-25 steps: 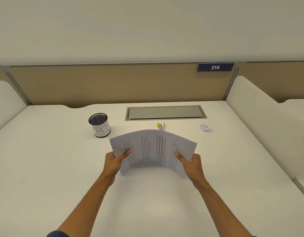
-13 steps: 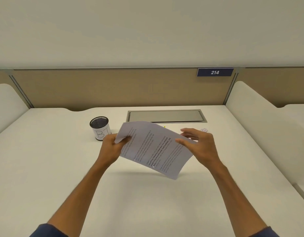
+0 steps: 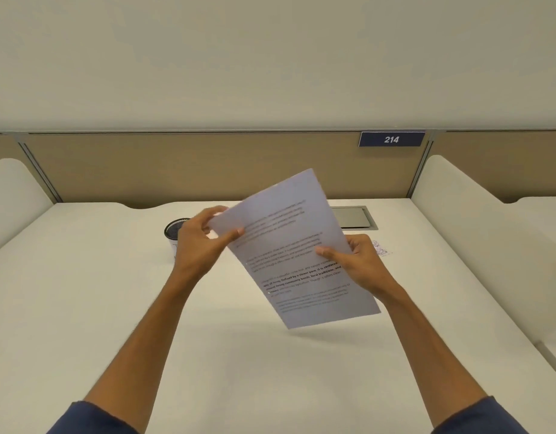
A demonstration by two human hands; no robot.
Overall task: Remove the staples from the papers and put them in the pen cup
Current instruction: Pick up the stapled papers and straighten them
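Observation:
I hold the printed white papers up in the air above the desk, tilted, with the text facing me. My left hand pinches the top left corner between thumb and fingers. My right hand grips the right edge, thumb on the front. The black mesh pen cup with a white label stands on the desk behind my left hand, partly hidden by it. I cannot make out a staple.
The white desk has a tan partition at the back with a blue sign "214". A grey cable hatch lies behind the papers. A small speckled scrap lies right of my right hand. White dividers stand on both sides.
The papers were lifted off the desk and turned from landscape to nearly upright. My right hand let go briefly, then took the right edge again. My left hand shifted to the top corner.

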